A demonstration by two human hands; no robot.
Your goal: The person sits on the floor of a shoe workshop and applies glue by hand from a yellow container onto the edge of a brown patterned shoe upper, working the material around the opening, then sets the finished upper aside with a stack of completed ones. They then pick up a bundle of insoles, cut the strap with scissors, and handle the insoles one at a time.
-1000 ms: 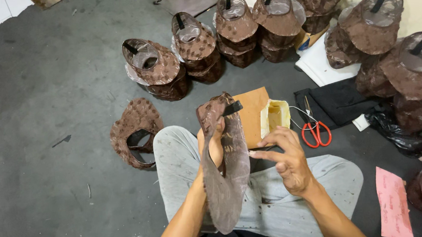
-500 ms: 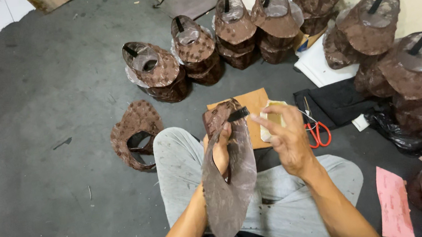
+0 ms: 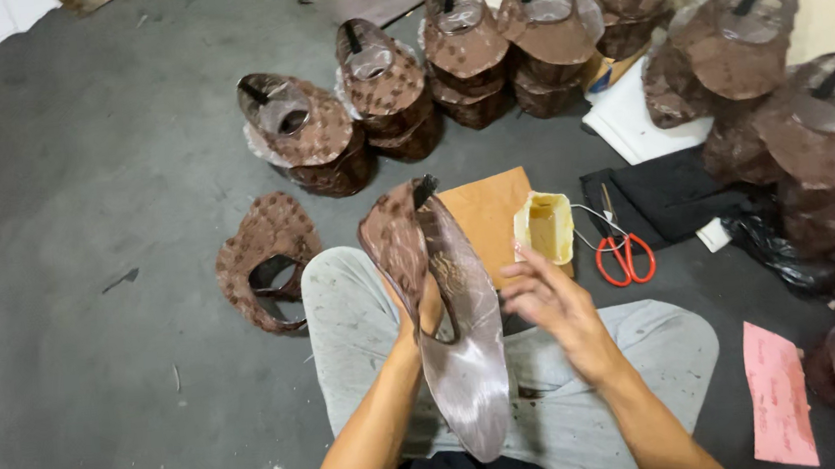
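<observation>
While the left hand (image 3: 421, 309) grips the brown upper (image 3: 450, 331) from inside, above the lap, the right hand (image 3: 554, 308) hovers beside its edge, fingers loosely spread. A glue tub (image 3: 544, 226) and scissors (image 3: 624, 253) lie just beyond; bare floor (image 3: 90, 240) opens leftward.

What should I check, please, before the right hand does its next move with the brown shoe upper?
1. Left hand inside the brown shoe upper, holding it up: ok.
2. Right hand free: it seems empty beside the upper, but the fingers are blurred: cannot tell.
3. Yellow glue pot open, on the floor just beyond the right hand: ok.
4. Red-handled scissors apart from the pot, lying flat: ok.
5. Tan board under the work: partly hidden by the upper: cannot tell.
6. Glue already on the upper: cannot tell.
</observation>
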